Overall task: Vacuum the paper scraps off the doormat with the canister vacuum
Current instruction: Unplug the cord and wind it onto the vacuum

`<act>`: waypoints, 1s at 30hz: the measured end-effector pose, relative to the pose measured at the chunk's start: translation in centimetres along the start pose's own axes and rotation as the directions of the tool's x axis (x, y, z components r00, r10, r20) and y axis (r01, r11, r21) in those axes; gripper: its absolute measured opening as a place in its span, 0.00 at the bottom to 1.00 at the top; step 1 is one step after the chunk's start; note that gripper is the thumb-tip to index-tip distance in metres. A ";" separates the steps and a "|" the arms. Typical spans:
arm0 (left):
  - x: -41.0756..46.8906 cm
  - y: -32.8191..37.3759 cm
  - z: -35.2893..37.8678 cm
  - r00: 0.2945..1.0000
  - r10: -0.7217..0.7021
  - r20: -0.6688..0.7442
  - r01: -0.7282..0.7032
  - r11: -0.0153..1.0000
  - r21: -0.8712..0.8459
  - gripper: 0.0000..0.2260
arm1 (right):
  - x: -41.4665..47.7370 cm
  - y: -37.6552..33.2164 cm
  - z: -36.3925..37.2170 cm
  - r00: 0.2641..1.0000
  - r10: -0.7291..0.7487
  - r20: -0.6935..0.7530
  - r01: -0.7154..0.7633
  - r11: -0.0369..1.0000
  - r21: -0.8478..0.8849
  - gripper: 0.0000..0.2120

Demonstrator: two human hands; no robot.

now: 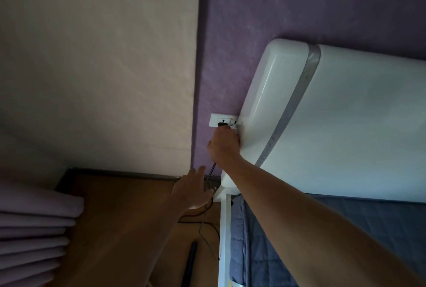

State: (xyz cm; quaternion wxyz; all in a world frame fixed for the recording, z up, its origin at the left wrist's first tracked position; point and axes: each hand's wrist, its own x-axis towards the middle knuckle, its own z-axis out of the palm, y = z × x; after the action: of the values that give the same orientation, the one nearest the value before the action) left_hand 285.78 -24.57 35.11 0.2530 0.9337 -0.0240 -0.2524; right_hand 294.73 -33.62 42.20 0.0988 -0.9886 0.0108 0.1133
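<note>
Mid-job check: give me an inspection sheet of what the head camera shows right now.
Surface: wooden floor, dimly lit.
Job's things: black plug at the wall outlet; dark tube lying on the floor, possibly the vacuum wand; doormat, scraps and canister not in view.
Clutter: nothing seen.
Grips: right hand grips the plug; left hand open, fingers spread beside the cord.
Cables: thin cord hangs from the plug to the floor; loose cables loop there.
Surroundings: purple wall, white headboard, blue quilt, curtain.
</note>
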 end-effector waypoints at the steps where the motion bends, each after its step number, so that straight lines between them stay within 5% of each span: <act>1: 0.5 -0.1 0.6 1.000 0.009 -0.009 -0.009 1.000 -0.030 0.32 | 0.4 -0.1 0.4 1.000 0.013 0.008 -0.013 1.000 -0.013 0.21; 14: 2.8 -2.3 4.4 0.984 0.049 -0.169 -0.101 0.943 -0.316 0.13 | 3.9 0.1 3.0 0.999 -0.020 0.030 0.024 0.986 -0.168 0.20; 19: 2.7 -2.4 5.1 0.967 0.060 -0.249 -0.137 0.942 -0.305 0.04 | 4.4 0.3 3.3 0.997 -0.077 0.022 0.080 0.972 -0.221 0.20; 30: 1.2 -2.1 5.0 0.951 0.087 -0.295 -0.195 0.912 -0.361 0.04 | 4.0 0.2 3.5 1.000 0.024 0.018 -0.025 0.999 0.023 0.24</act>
State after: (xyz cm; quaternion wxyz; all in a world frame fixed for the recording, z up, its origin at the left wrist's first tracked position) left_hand 284.24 -25.26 29.83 0.4505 0.8869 -0.0066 -0.1020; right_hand 297.85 -33.08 37.96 0.1091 -0.9861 0.0233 0.1232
